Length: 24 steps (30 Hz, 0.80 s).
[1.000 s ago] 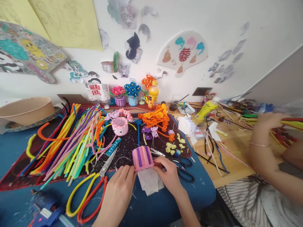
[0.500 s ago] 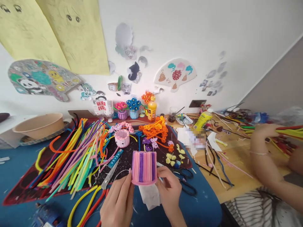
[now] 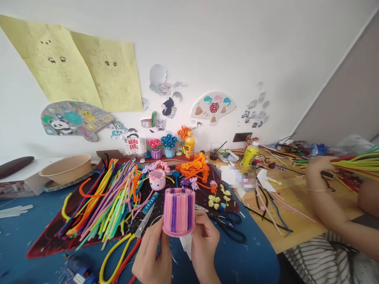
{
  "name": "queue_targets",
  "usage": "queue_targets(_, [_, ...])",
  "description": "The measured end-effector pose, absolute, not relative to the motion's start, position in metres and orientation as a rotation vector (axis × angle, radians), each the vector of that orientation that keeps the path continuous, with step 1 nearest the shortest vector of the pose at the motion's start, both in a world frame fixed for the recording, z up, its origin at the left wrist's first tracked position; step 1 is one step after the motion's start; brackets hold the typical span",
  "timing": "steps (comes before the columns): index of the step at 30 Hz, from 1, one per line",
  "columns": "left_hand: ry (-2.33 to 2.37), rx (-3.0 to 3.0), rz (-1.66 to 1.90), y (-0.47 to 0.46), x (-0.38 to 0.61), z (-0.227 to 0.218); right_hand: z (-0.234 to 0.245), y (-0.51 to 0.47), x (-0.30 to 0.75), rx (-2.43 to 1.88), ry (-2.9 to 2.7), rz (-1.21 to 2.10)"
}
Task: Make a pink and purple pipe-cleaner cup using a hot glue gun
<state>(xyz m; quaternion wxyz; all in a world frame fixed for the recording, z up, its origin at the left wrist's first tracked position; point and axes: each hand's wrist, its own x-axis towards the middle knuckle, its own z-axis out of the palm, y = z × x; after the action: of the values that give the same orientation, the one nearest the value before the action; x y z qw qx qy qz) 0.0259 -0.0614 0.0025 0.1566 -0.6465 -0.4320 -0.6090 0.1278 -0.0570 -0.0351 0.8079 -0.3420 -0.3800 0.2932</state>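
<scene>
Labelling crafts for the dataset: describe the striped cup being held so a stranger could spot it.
Start at the blue-covered table, at its near edge. Both of the person's hands, left hand and right hand, lift a small round cup of pink and purple fuzzy pipe cleaners. Unlike the smaller pale pink cup resting on the dark mat behind, it has vertical stripes and is held up.

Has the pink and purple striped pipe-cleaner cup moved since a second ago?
Yes. The pink and purple striped pipe-cleaner cup has come up off the blue table, away from the black scissors, held in both hands.
</scene>
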Motion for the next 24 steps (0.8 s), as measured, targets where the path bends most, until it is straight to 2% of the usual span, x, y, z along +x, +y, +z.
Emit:
queue_targets(8, [-1.538,-1.77,-2.256,-0.072,0.023,-0.029,-0.029,-0.079,0.111,-0.745,-0.89,0.33])
queue_targets(14, [-1.885,-1.548,-2.818,-0.085,0.031,-0.025,-0.024,-0.102,0.102,-0.814,-1.045,0.005])
queue_targets(19, [-1.997,-1.264,-3.18,-0.091,0.042,-0.023,-0.018,-0.11,0.096,-0.855,-1.131,-0.051])
queue_targets(21, [-1.998,-1.164,-3.273,-0.09,0.045,-0.021,-0.018,-0.108,0.096,-0.855,-1.115,-0.057])
queue_targets(24, [-2.002,-1.162,-3.219,-0.087,0.047,-0.019,-0.018,-0.103,0.097,-0.865,-1.096,-0.045])
